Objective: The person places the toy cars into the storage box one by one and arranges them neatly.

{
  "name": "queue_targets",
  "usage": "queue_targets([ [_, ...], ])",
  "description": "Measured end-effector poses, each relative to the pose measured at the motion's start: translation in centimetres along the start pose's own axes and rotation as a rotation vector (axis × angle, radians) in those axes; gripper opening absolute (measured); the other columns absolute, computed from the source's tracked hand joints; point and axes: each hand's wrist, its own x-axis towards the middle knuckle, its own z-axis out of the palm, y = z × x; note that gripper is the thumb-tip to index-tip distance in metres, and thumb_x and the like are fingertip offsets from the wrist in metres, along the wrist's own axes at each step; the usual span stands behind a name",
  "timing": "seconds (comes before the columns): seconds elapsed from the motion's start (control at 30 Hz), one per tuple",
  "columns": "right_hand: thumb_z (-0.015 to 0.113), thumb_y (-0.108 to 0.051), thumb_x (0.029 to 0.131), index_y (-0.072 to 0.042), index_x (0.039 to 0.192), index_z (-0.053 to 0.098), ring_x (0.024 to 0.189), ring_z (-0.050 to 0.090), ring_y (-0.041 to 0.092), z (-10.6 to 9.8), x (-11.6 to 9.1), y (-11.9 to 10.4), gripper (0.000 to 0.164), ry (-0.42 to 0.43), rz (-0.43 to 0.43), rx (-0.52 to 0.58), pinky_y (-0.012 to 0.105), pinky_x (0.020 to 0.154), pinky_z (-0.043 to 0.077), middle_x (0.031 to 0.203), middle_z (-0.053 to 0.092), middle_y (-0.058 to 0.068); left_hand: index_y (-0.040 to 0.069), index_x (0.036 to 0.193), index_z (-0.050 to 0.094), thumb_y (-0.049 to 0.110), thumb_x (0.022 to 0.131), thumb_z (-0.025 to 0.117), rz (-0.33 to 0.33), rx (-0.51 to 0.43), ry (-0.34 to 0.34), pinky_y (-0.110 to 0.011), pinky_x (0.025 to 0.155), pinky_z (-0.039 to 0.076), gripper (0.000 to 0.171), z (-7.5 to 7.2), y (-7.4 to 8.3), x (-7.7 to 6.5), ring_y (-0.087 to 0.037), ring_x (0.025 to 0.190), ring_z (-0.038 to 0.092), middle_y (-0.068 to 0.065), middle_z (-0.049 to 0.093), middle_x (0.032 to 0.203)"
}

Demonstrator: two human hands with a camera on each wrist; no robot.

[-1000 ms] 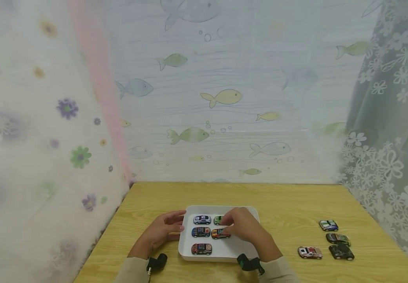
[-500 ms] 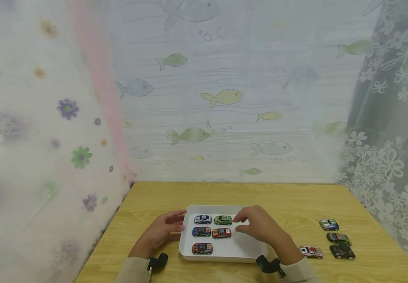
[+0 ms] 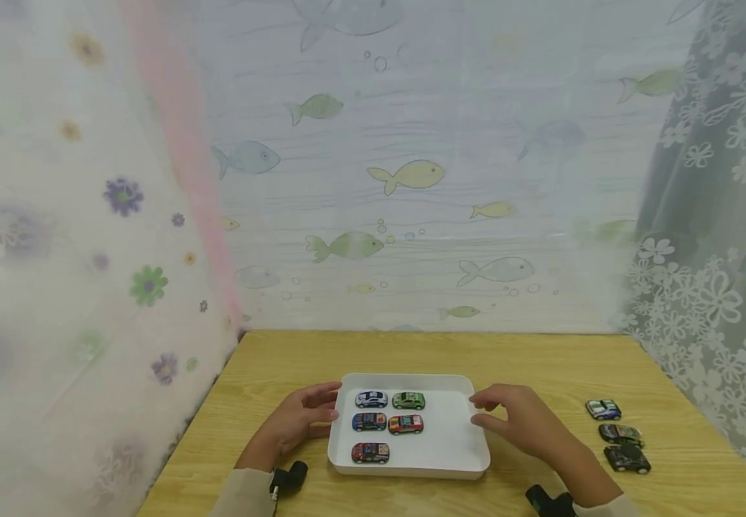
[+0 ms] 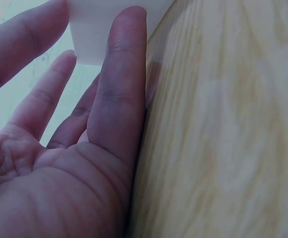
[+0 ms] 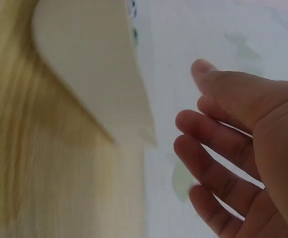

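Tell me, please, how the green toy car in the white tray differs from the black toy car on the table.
Colour: the green car is mostly bright green, while the black car looks almost entirely black.
Place: the green car sits inside the white tray, while the black car lies outside it, on the wooden table.
Shared: both are toy cars, and neither is being held.

white tray [image 3: 444,449], green car [image 3: 408,401], wood-grained table [image 3: 528,359]
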Motion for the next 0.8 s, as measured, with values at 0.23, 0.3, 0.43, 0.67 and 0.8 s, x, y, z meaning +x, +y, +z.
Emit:
queue_targets([
  [0.23, 0.068, -0.046, 0.098, -0.019, 0.114, 0.078, 0.091, 0.068, 0.003, -2.0, -3.1, 2.6, 0.032, -0.017, 0.075, -0.040, 0.038, 0.078, 0.061, 0.108, 0.077, -0.007, 0.011, 0.157, 0.046, 0.008, 0.096, 0.073, -0.005, 0.007, 0.001, -0.049, 0.100, 0.058, 0.067, 0.0, 0.0, -0.1, -0.028, 0.135, 0.057, -0.023, 0.043, 0.160],
  [0.3, 0.068, -0.045, 0.099, -0.019, 0.113, 0.078, 0.091, 0.069, 0.004, -2.6, -3.8, 3.2, 0.031, -0.014, 0.070, -0.050, 0.038, 0.077, 0.062, 0.107, 0.077, -0.007, 0.012, 0.156, 0.046, 0.009, 0.096, 0.074, -0.007, 0.011, 0.003, -0.048, 0.100, 0.058, 0.067, 0.0, 0.0, -0.1, -0.028, 0.134, 0.057, -0.022, 0.043, 0.160],
  [0.43, 0.069, -0.043, 0.099, -0.021, 0.110, 0.079, 0.095, 0.071, 0.012, -3.7, -5.1, 4.2, 0.027, -0.008, 0.072, -0.072, 0.041, 0.079, 0.062, 0.106, 0.077, -0.009, 0.011, 0.156, 0.046, 0.008, 0.096, 0.073, 0.004, 0.014, -0.001, -0.049, 0.099, 0.058, 0.066, 0.0, 0.0, 0.0, -0.028, 0.135, 0.057, -0.023, 0.043, 0.159],
  [0.67, 0.075, -0.041, 0.095, -0.022, 0.112, 0.078, 0.098, 0.068, 0.013, -5.0, -7.8, 6.3, 0.026, -0.026, 0.089, -0.048, 0.035, 0.078, 0.059, 0.107, 0.075, -0.009, 0.008, 0.157, 0.044, 0.006, 0.096, 0.072, 0.013, 0.017, -0.006, -0.049, 0.099, 0.058, 0.066, 0.0, -0.1, 0.0, -0.029, 0.135, 0.057, -0.024, 0.044, 0.159],
  [0.8, 0.078, -0.042, 0.091, -0.020, 0.117, 0.076, 0.098, 0.067, 0.010, -5.8, -9.0, 7.6, 0.034, -0.076, 0.090, -0.013, 0.030, 0.075, 0.058, 0.111, 0.074, -0.004, 0.009, 0.157, 0.045, 0.006, 0.096, 0.072, 0.001, 0.005, 0.000, -0.048, 0.099, 0.058, 0.067, 0.0, -0.1, 0.0, -0.028, 0.135, 0.057, -0.023, 0.044, 0.159],
])
